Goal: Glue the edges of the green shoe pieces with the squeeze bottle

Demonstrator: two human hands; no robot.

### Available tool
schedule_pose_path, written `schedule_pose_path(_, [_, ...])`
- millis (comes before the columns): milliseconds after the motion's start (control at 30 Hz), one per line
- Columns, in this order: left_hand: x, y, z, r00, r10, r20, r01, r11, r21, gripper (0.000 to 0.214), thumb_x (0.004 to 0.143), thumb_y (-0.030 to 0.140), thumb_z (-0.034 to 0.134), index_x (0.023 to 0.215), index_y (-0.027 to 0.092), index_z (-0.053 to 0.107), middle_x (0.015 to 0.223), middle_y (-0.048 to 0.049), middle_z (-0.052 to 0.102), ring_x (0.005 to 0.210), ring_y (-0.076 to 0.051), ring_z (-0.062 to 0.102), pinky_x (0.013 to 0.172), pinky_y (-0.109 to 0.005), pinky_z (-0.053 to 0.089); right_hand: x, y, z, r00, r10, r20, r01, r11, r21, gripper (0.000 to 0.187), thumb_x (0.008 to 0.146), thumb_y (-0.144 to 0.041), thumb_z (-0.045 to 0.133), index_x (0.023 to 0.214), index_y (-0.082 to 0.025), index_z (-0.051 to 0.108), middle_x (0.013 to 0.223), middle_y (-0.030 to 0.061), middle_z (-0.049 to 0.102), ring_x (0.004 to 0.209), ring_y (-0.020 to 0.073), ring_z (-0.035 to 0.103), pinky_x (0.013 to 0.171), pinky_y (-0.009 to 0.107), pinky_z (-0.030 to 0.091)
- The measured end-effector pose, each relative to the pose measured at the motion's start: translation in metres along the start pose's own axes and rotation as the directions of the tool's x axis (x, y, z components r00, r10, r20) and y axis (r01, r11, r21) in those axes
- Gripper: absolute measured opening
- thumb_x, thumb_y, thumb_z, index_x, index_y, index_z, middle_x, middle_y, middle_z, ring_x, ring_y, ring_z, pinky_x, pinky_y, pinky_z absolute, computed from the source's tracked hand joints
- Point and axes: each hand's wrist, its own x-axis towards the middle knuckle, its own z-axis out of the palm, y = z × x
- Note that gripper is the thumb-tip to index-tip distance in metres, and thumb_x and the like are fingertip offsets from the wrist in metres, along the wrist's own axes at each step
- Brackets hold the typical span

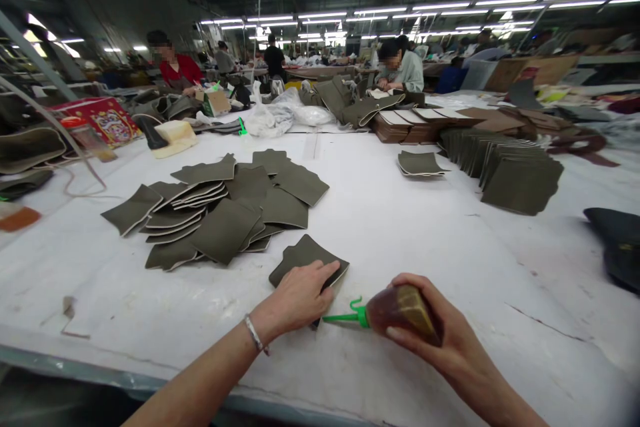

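Observation:
My left hand (299, 297) lies with fingers pressed down on a dark olive cut piece (306, 255) on the white table (400, 233). My right hand (437, 333) is wrapped round a brown squeeze bottle (403, 310) with a green nozzle (345, 315). The nozzle points left and its tip reaches the edge of that piece by my left hand. A scattered heap of the same olive pieces (220, 207) lies just beyond, to the left.
A small stack of pieces (420, 163) and long rows of stacked pieces (505, 167) sit at the right. Plastic bags (280, 117), boxes and more material crowd the far edge. Other people work at the back. A dark item (617, 243) lies at the right edge.

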Motion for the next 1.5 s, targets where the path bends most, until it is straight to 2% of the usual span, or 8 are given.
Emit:
schedule_pose_path(367, [-0.001,-0.002,0.0,1.0,0.018,-0.013,-0.018,0.999,-0.031,0.055,0.089,0.025,0.038,0.144,0.021,0.042,0.123,-0.0077,0.061,0.109,-0.026,0.061,0.096,-0.038,0.046,-0.004,-0.003,0.006,0.996,-0.006,-0.085,0.003,0.999,-0.037,0.043,0.083,-0.043,0.07,0.117,-0.028,0.049,0.107,0.0004,0.06,0.09,0.0199,0.063,0.08,0.028,0.051])
schedule_pose_path(533, [-0.001,-0.002,0.0,1.0,0.02,-0.004,-0.02,0.999,-0.045,0.055,0.089,0.025,0.039,0.144,0.02,0.041,0.125,-0.0077,0.06,0.11,-0.026,0.06,0.096,-0.037,0.046,-0.006,0.001,0.007,0.999,-0.045,-0.013,0.045,0.999,-0.013,0.042,0.085,-0.041,0.069,0.12,-0.03,0.047,0.113,-0.0001,0.058,0.097,0.0197,0.061,0.084,0.027,0.05])
schedule_pose_path(700, [-0.001,-0.002,0.001,1.0,0.021,-0.011,-0.022,0.999,-0.05,0.054,0.09,0.026,0.038,0.144,0.021,0.042,0.124,-0.0082,0.06,0.109,-0.027,0.061,0.095,-0.039,0.046,-0.004,0.004,0.003,0.99,-0.064,-0.123,0.051,0.993,-0.108,0.04,0.086,-0.04,0.069,0.118,-0.029,0.048,0.108,0.0001,0.057,0.09,0.0185,0.061,0.082,0.027,0.049])
schedule_pose_path(867, [0.0,-0.001,0.0,1.0,0.006,0.007,-0.006,0.998,-0.056,0.057,0.087,0.024,0.04,0.144,0.021,0.042,0.12,-0.0081,0.061,0.105,-0.028,0.062,0.094,-0.04,0.047,-0.004,0.004,0.004,0.994,-0.108,-0.002,0.107,0.993,-0.058,0.039,0.087,-0.038,0.068,0.119,-0.031,0.046,0.111,-0.0011,0.057,0.095,0.0176,0.061,0.082,0.025,0.049])
schedule_pose_path(1033, [0.002,-0.003,0.001,0.999,0.024,0.022,-0.022,0.998,-0.062,0.056,0.088,0.025,0.038,0.144,0.021,0.041,0.117,-0.0082,0.061,0.102,-0.028,0.062,0.092,-0.041,0.048,0.001,0.007,-0.003,0.98,-0.121,-0.161,0.098,0.985,-0.144,0.04,0.086,-0.039,0.069,0.118,-0.03,0.048,0.107,-0.0008,0.056,0.088,0.017,0.06,0.078,0.025,0.049])
schedule_pose_path(1200, [0.004,-0.007,0.002,0.999,0.045,0.027,-0.043,0.995,-0.087,0.058,0.086,0.023,0.038,0.144,0.02,0.042,0.114,-0.0082,0.06,0.099,-0.027,0.062,0.09,-0.04,0.047,0.001,0.007,-0.003,0.989,-0.144,-0.043,0.14,0.986,-0.091,0.037,0.088,-0.037,0.067,0.118,-0.031,0.046,0.109,-0.0014,0.057,0.092,0.017,0.06,0.079,0.024,0.05])
schedule_pose_path(1367, [0.004,-0.005,0.0,0.999,0.037,0.037,-0.033,0.995,-0.094,0.056,0.086,0.023,0.039,0.142,0.022,0.044,0.11,-0.0076,0.061,0.093,-0.026,0.062,0.085,-0.039,0.048,0.006,0.013,-0.005,0.972,-0.146,-0.186,0.122,0.983,-0.137,0.039,0.086,-0.038,0.07,0.117,-0.029,0.049,0.105,-0.0008,0.056,0.085,0.0163,0.059,0.076,0.025,0.049])
schedule_pose_path(1500, [0.006,-0.004,-0.002,0.998,0.033,0.045,-0.029,0.995,-0.092,0.057,0.086,0.023,0.039,0.143,0.021,0.043,0.111,-0.008,0.06,0.093,-0.025,0.062,0.086,-0.038,0.047,0.006,0.012,-0.005,0.982,-0.163,-0.094,0.152,0.982,-0.115,0.036,0.087,-0.038,0.068,0.117,-0.03,0.048,0.106,-0.0009,0.056,0.088,0.0164,0.06,0.076,0.024,0.05])
